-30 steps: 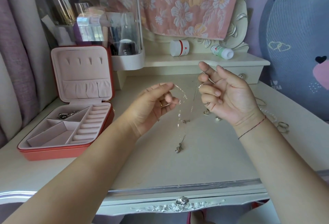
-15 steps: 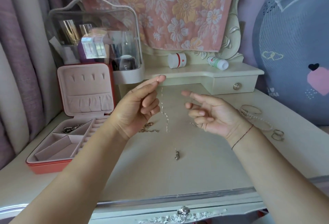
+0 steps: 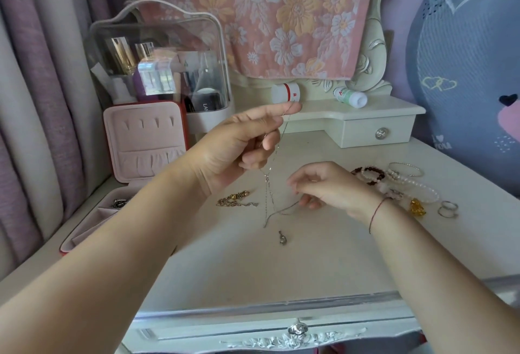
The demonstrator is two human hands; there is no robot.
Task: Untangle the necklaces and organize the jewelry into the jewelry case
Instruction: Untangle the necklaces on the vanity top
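My left hand is raised above the dressing table and pinches the top of a thin silver necklace chain that hangs down to the tabletop. My right hand is lower, knuckles up, its fingers curled around the chain's lower end near the table. A small silver pendant lies loose on the table below. A gold chain lies to the left of the hanging chain. The red jewelry case with pink lining stands open at the left, with a few small pieces in a back compartment.
Bead and pearl bracelets, a gold charm and silver rings lie at the right. A clear cosmetics box stands behind the case. Two small bottles lie on the raised drawer shelf.
My left hand has lifted the chain higher. My right hand has turned palm down and dropped to the table, taking the chain's lower end. The view has tilted upward.
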